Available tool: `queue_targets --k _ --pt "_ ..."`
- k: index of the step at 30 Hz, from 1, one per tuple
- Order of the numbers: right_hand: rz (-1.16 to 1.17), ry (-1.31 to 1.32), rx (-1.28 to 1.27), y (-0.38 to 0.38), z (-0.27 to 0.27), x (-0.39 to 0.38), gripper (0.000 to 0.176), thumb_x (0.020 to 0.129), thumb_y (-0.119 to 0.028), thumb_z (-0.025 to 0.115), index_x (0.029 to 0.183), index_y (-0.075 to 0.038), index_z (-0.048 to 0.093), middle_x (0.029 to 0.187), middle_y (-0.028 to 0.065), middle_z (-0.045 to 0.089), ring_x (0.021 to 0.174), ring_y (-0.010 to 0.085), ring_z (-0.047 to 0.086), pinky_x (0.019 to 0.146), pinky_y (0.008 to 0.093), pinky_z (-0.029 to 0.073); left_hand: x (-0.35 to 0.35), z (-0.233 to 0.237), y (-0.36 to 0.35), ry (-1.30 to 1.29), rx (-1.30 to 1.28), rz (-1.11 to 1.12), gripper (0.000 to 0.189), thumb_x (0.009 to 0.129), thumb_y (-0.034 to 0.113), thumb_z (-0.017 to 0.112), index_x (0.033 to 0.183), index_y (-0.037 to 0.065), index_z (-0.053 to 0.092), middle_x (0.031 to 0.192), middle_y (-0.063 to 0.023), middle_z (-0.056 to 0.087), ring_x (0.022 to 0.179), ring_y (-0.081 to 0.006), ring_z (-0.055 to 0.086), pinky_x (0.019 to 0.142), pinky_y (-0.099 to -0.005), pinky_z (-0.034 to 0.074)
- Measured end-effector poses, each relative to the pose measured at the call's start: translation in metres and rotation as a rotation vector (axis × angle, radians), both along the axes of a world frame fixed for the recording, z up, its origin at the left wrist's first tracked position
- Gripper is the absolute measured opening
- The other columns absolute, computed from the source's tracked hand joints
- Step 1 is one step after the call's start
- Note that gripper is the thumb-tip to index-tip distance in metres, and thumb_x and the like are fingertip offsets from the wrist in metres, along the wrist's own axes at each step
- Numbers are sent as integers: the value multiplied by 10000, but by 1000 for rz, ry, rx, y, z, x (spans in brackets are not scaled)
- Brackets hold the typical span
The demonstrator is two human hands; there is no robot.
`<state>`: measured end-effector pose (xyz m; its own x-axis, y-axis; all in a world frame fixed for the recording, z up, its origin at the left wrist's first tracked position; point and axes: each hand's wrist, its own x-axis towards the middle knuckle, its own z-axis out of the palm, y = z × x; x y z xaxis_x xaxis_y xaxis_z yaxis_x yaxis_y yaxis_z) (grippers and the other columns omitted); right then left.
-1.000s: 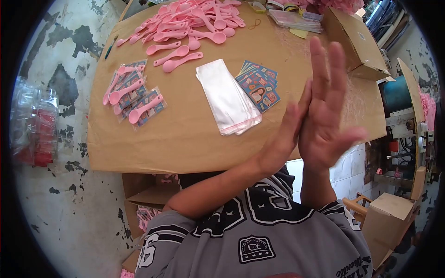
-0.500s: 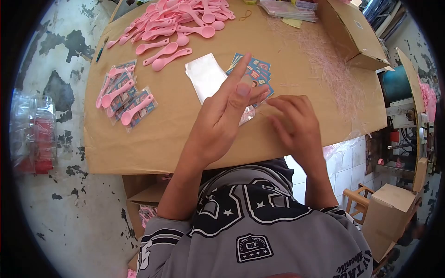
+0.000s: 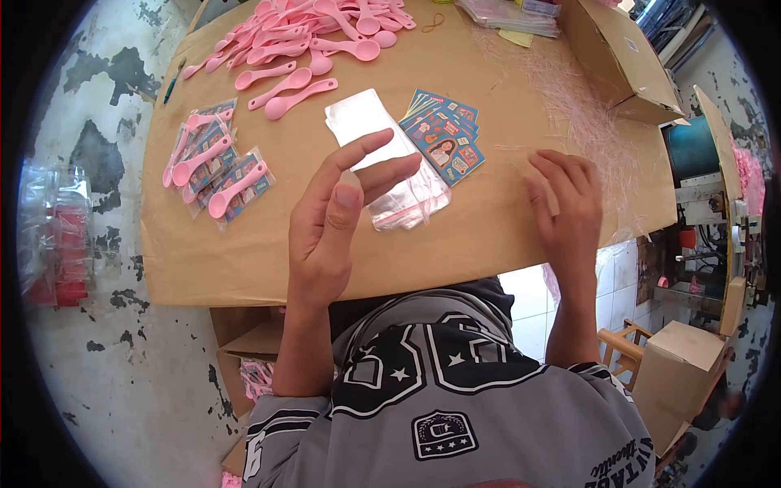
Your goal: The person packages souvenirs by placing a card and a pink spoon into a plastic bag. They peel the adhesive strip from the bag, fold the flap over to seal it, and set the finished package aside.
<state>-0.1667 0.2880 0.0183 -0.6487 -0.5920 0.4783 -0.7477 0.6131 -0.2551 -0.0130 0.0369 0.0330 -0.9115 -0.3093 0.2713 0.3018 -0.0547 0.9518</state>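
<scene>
- Head view: the left hand point(image 3: 329, 224) was raised over the brown cardboard-covered worktop point(image 3: 268, 260). Its grip was spread, fingers point(image 3: 370, 146) loosely apart and pinching nothing.
- Those fingertips lay over the near end of the stack of clear glossy plastic sleeves point(image 3: 370, 122). Whether they touched it could not be told.
- The stack lay flat near the middle of the worktop, running away from the person at a slant.
- Just beside it, on the right, sat a fanned pile of blue printed paper cards point(image 3: 446, 137).
- The right hand point(image 3: 565, 211) rested palm down near the worktop's near edge, well apart from the sleeves. Its grip was spread flat and held nothing.
- A tangle of thin pink plastic shreds point(image 3: 590, 114) lay beyond that hand.
- A heap of loose pink plastic spoons point(image 3: 309, 37) filled the far side.
- Bagged pink spoons with cards point(image 3: 215, 167) lay in a cluster at the left.
- A brown cardboard box point(image 3: 618, 61) stood at the far right corner.
</scene>
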Motion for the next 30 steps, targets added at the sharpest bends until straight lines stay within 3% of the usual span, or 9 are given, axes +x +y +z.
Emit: queue_targets --k 2,6,11,16,19,22,26,29,30 --pt "113 -99 -83 -20 0 12 273 937 -144 730 1197 -62 738 1210 106 724 1130 354 617 1003 456 489 3 -3 1 -4 37 -12 582 1155 374 423 1511 -86 459 1320 -246 701 1321 -299 638 1120 -384 466" --pt "258 -115 -2 -33 -8 27 295 931 -156 739 1212 -65 737 1291 67 719 1183 299 619 1001 434 475 12 -2 2 -55 -143 66 569 1145 353 469 1515 -79 473 1353 -237 691 1297 -245 639 1034 -328 490" --pt "141 -78 105 -9 -12 14 283 961 -217 720 1197 -64 748 1269 53 729 1209 286 619 1048 457 428 24 -3 -8 -123 -241 80 558 1136 328 505 1514 -81 480 1394 -242 671 1270 -180 624 937 -273 485" --pt "-73 68 67 -8 -9 -2 300 982 -212 694 1229 -45 727 1290 100 703 1225 318 609 1051 464 429 22 -12 -6 -84 -250 83 542 1137 306 505 1515 -81 478 1398 -250 666 1325 -239 619 1025 -315 487" --pt "39 -11 -36 -22 -9 3 339 983 -194 685 1284 -37 695 1322 136 681 1235 338 595 1046 461 442 23 -11 -5 -80 -293 97 529 1135 295 508 1508 -80 484 1391 -247 672 1352 -279 612 1077 -355 475" --pt "1 -15 -121 -25 -15 -4 375 977 -173 680 1326 -35 668 1309 150 682 1207 354 596 1039 454 453 23 -13 -6 -81 -321 81 503 1135 274 505 1497 -75 496 1381 -241 680 1340 -300 629 1097 -379 472" --pt "-146 -15 -32 -31 -11 -28 373 971 -160 677 1323 -37 664 1264 150 696 1159 350 608 1028 459 457 26 -15 -2 -86 -294 44 472 1110 236 549 1469 -70 523 1362 -244 692 1291 -299 669 1093 -390 482" --pt "-175 -96 28 -35 -13 -35 347 971 -162 679 1297 -44 672 1217 134 713 1133 328 621 1012 464 461 29 -14 5 -74 -214 -111 485 1061 221 632 1464 -36 548 1381 -215 688 1326 -312 651 1128 -429 465" --pt "-182 -98 42 -37 -12 -36 345 969 -167 684 1293 -47 671 1199 129 717 1126 319 625 1003 464 466 28 -13 9 -41 -299 -148 493 1049 240 643 1448 -39 565 1364 -203 700 1334 -324 644 1147 -453 449"
